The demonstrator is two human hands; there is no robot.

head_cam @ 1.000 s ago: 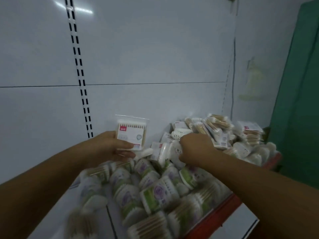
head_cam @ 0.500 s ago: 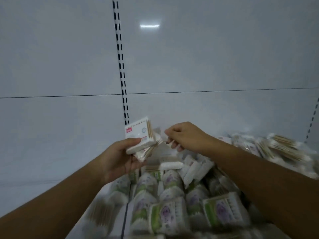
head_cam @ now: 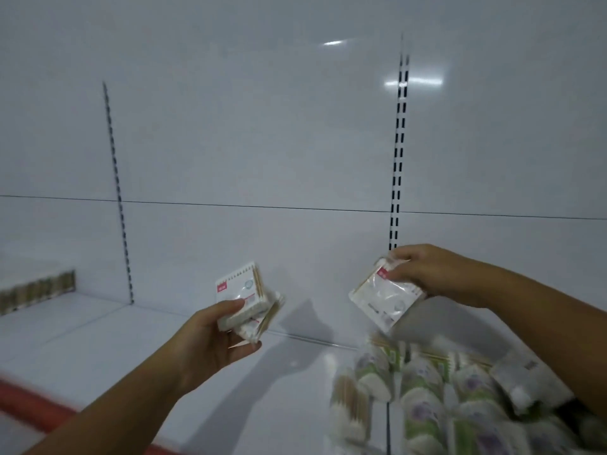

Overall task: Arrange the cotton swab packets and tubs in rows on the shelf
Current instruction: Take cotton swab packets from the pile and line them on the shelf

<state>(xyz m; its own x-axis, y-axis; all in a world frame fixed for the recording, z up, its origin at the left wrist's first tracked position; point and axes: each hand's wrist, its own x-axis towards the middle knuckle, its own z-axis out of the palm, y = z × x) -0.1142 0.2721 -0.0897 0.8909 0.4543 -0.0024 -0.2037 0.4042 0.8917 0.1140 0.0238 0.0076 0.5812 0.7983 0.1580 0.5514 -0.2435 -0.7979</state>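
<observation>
Head view: packet stack (head_cam: 244,300) in left hand (head_cam: 213,343), packet (head_cam: 382,298) in right hand (head_cam: 427,274)

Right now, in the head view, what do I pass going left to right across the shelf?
lined-up row of packets → slotted upright → left hand gripping a stack of packets → single packet → right hand pinching it. The loose pile overlaps these, so it is left out.

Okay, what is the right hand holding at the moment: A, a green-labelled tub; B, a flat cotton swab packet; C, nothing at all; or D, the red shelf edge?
B: the right hand pinches a flat clear packet above the pile of tubs, apart from the left hand and its stack of packets.
</observation>
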